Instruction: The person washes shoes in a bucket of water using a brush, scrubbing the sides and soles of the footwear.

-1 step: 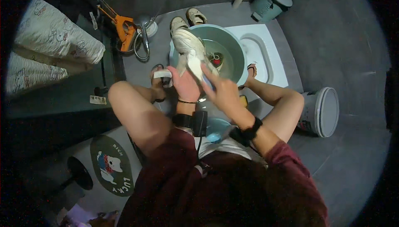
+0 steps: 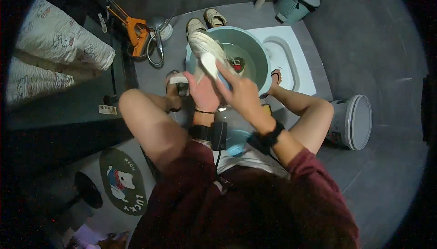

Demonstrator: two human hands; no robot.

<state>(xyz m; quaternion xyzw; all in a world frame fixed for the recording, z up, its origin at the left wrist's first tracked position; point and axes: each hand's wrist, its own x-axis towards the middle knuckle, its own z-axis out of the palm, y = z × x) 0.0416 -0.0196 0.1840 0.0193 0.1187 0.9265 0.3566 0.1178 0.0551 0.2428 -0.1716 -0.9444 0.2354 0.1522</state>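
A white sneaker is held toe-up over the left side of a pale green basin. My left hand grips the sneaker near its heel, thumb out to the left; the fingers under the shoe are hidden. In my right hand is a white-headed scrubbing brush with a bluish handle, pressed against the sneaker. The basin holds cloudy water. A dark and red laced item, perhaps another shoe, lies in it.
Beyond the basin stands a pair of cream shoes. A white squat toilet adjoins it on the right, with a lidded bin behind. A white bucket lies near my right knee. A blue bowl sits between my legs.
The brush and my right hand have shifted slightly along the sneaker. My left hand and the shoe stay almost in place.
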